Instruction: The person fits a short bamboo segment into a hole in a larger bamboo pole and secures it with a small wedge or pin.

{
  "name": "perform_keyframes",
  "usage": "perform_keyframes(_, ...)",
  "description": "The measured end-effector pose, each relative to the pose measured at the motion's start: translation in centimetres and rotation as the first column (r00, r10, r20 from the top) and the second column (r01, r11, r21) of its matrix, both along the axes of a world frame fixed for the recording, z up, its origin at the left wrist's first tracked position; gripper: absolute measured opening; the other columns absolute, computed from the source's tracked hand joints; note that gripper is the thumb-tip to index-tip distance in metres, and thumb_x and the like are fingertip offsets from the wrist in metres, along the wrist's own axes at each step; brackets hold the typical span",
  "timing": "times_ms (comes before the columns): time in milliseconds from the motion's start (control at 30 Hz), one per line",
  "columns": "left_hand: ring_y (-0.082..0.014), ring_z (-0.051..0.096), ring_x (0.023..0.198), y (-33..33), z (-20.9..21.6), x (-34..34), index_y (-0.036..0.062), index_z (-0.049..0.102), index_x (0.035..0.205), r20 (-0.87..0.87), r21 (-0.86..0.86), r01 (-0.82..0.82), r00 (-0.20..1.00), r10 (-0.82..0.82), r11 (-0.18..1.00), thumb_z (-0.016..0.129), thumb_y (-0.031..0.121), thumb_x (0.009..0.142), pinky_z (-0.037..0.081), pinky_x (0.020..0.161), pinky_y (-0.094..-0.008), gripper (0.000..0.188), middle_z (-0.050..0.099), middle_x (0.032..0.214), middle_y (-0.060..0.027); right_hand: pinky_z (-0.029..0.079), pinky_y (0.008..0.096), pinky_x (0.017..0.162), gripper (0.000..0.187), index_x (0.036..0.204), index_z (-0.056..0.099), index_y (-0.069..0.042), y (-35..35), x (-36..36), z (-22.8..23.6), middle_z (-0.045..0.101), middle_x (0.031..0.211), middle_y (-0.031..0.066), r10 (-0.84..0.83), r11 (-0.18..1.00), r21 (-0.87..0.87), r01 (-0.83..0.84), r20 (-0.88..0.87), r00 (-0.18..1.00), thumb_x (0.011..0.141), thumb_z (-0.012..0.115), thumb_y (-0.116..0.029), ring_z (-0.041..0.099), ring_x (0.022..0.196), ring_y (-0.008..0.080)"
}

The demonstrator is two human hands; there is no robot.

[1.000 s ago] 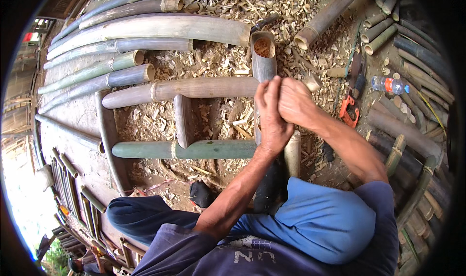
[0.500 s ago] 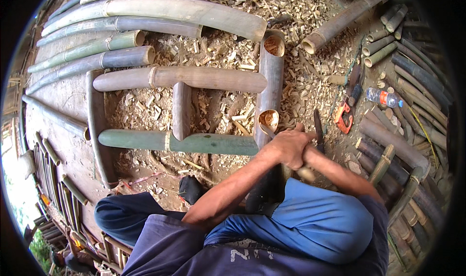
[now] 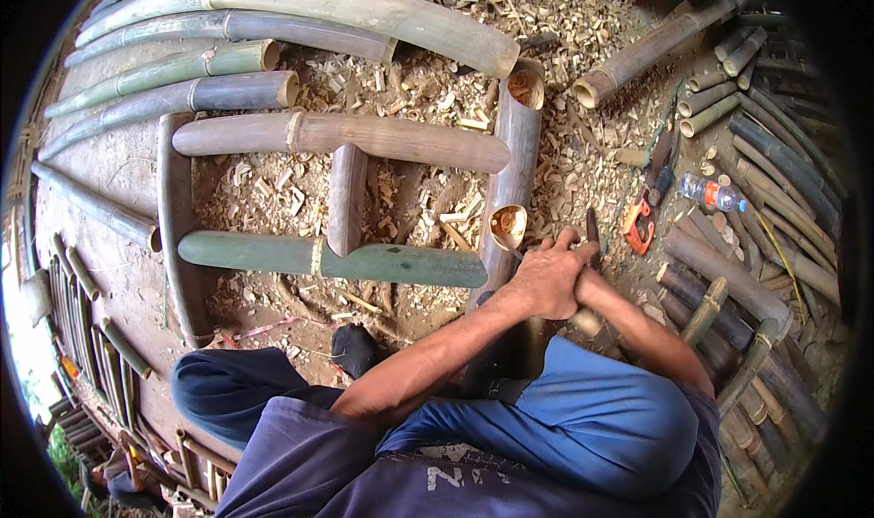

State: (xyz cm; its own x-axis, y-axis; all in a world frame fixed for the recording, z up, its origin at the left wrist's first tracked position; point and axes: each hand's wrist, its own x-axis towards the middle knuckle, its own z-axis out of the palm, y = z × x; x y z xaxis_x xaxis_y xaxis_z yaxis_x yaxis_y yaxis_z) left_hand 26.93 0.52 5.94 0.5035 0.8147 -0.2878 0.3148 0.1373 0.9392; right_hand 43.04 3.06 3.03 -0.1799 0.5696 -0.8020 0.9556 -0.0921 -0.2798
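Observation:
My left hand [image 3: 543, 279] and my right hand [image 3: 590, 286] are pressed together, the left over the right, beside the near end of a thick bamboo post [image 3: 512, 172]. Both close around a wooden-handled blade [image 3: 585, 322]. Its pale handle end sticks out below my hands; the grip between is hidden, so knife or chisel I cannot tell. The blade points toward a freshly cut oval hole [image 3: 508, 227] in the post. From this post a green bamboo rail [image 3: 401, 265] and a brownish rail [image 3: 391, 142] run left to another post [image 3: 177, 218], with a short upright [image 3: 346, 199] between them.
Bamboo poles [image 3: 319, 8] lie at the far left, and stacked lengths [image 3: 728, 263] crowd the right. A dark blade [image 3: 592, 227], an orange-handled saw [image 3: 638, 225] and a plastic bottle [image 3: 710, 192] lie right of my hands. Wood chips [image 3: 574, 145] cover the ground.
The view has shifted slightly. Less of the blade shows at the hole than before, and my left fingers look more raised. Both hands stay together at the post.

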Motion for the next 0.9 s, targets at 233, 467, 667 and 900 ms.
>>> perform_keyframes(233,-0.0389,0.062,0.125,1.8,-3.1,-2.9,0.0185,0.069,0.136,0.004,-0.048,0.558,0.829,-0.559,0.828,0.077,0.001,0.047,0.053,0.103,-0.0447,0.091,0.064,0.131,-0.0189,0.058,0.0395,0.068,0.027,0.114,0.07,-0.004,-4.1,-6.1,-2.8,0.072,0.104,0.0159,-0.352,0.935,0.07,0.347,0.082,0.932,0.089,0.073,-0.013,0.071,0.089,0.0204)
perform_keyframes(467,-0.043,0.055,0.134,-0.8,-1.7,0.9,0.0079,0.052,0.149,0.013,0.134,-0.006,1.0,0.004,0.991,0.084,0.009,0.066,0.048,0.113,-0.0488,0.089,0.051,0.145,-0.0233,0.058,0.0375,0.065,0.029,0.116,0.069,-0.004,0.1,0.0,1.5,0.072,0.106,0.0153,0.046,0.999,0.027,-0.045,-0.044,0.998,0.089,0.073,-0.014,0.072,0.089,0.0185)
perform_keyframes(667,-0.0425,0.055,0.135,-1.2,-1.7,0.5,0.01,0.052,0.149,-0.007,0.125,-0.005,1.0,0.006,0.992,0.083,0.009,0.064,0.047,0.114,-0.0482,0.09,0.051,0.145,-0.0229,0.058,0.0357,0.062,0.031,0.118,0.069,-0.005,-1.0,-0.3,0.3,0.072,0.107,0.0147,0.009,0.999,0.042,-0.009,-0.01,1.0,0.089,0.073,-0.014,0.072,0.089,0.0168)
perform_keyframes(900,-0.038,0.05,0.14,4.1,-1.5,-3.1,0.017,0.059,0.147,-0.012,-0.251,0.655,0.734,-0.679,0.713,0.084,0.009,0.056,0.043,0.118,-0.0475,0.095,0.051,0.149,-0.0213,0.058,0.0336,0.059,0.032,0.12,0.068,-0.005,-5.0,-7.3,-2.5,0.072,0.108,0.0141,-0.387,0.922,0.065,0.382,0.078,0.919,0.089,0.073,-0.014,0.073,0.088,0.0149)
